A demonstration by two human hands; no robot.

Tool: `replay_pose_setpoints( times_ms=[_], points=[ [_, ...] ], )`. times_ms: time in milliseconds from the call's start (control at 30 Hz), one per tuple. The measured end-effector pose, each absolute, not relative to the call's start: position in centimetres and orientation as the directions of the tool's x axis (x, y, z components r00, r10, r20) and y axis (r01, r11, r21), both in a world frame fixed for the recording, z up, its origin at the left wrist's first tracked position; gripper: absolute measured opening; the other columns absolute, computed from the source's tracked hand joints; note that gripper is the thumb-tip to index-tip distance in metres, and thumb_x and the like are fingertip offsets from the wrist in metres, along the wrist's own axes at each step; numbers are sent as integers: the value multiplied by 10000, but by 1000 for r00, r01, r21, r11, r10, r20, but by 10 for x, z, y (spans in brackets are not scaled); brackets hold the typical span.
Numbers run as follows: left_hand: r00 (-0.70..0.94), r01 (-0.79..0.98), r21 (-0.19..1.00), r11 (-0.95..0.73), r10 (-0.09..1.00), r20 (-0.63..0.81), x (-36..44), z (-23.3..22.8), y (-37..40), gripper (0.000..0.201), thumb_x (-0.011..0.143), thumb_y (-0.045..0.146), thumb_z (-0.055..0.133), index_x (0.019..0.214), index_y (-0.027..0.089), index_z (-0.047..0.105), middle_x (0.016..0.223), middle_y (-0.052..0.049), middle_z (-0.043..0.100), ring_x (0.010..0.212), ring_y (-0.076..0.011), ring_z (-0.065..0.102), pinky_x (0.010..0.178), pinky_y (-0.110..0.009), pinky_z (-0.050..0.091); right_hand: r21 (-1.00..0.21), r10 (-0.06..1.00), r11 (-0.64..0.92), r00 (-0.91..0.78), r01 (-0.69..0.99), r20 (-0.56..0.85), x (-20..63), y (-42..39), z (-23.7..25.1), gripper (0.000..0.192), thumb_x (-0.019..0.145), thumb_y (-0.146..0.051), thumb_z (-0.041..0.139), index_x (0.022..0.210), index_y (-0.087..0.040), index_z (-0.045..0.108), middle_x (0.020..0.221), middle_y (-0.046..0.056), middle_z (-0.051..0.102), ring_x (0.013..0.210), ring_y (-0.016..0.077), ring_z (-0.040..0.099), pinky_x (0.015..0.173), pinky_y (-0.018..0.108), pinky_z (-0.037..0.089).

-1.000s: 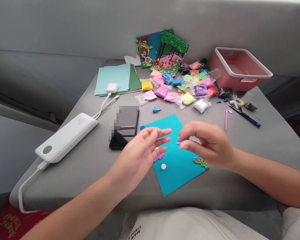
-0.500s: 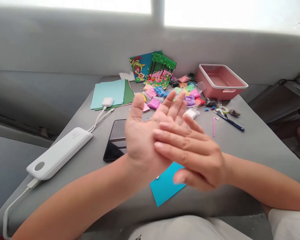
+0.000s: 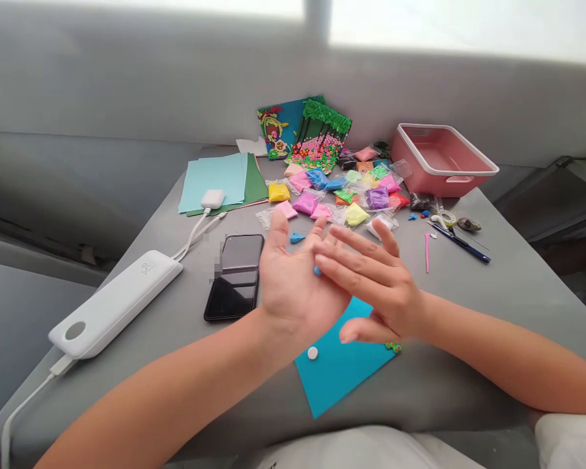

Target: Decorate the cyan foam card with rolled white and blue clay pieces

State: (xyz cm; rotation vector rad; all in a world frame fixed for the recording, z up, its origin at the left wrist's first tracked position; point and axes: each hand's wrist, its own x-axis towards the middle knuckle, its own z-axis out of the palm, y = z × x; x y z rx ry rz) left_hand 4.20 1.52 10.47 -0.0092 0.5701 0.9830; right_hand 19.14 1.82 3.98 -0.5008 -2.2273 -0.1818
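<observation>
My left hand (image 3: 295,286) is palm up above the table, its thumb raised and fingers stretched out. On the palm lies a small piece of blue clay (image 3: 317,270), partly covered by the fingertips of my right hand (image 3: 388,283). The right fingers are straight and slightly spread, laid across the left palm. Under the hands is a blue card (image 3: 342,371) bearing a small white disc (image 3: 313,353) and tiny green-and-red pieces (image 3: 393,348) near its right edge. A larger lump of blue clay (image 3: 297,238) rests on the table just beyond my left hand.
Several bags of coloured clay (image 3: 355,213) lie at the back, before two decorated pictures (image 3: 320,133). A pink basket (image 3: 446,159) stands back right, near a pink tool (image 3: 426,253) and a dark blue pen-like tool (image 3: 461,243). Left are a phone (image 3: 234,277), power bank (image 3: 117,303) and coloured sheets (image 3: 215,176).
My right hand has slid back slightly over the left palm, and its fingers have spread. The blue clay on the palm now shows. The view has shifted a little.
</observation>
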Motion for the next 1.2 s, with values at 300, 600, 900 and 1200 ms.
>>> replay_pose_setpoints(
  times_ms=[300,600,900,1200],
  points=[
    [339,-793,282,540,776,-532,45,98,15,743,930,778,360,1472,286,483,1556,-100,524,1468,-313,487,1186,-506,425,-46,296,897,-519,440,802,190,18,31,566,1041,-567,375,1291,-171,694,1286,66,756,1406,248,567,1323,408,199],
    [333,-774,283,566,744,-580,46,97,16,675,975,723,335,1428,253,507,1584,-81,500,1503,-239,441,1234,-439,362,17,231,905,-523,426,820,192,17,30,598,1023,-602,417,1275,-146,710,1203,92,778,1342,260,597,1290,402,266],
    [302,-792,308,528,776,-554,45,100,11,691,959,737,346,1454,275,486,1576,-74,495,1553,-229,353,1231,-431,366,51,229,881,-518,470,824,192,14,31,626,1025,-623,359,1283,-176,715,1227,48,775,1337,249,573,1316,376,160],
    [348,-796,301,525,804,-482,41,100,12,706,950,747,338,1463,285,483,1575,-75,496,1529,-258,396,1172,-412,438,-2,247,886,-470,463,847,196,19,36,549,1028,-602,349,1202,-261,744,1289,38,726,1299,277,543,1260,466,272]
  ],
)
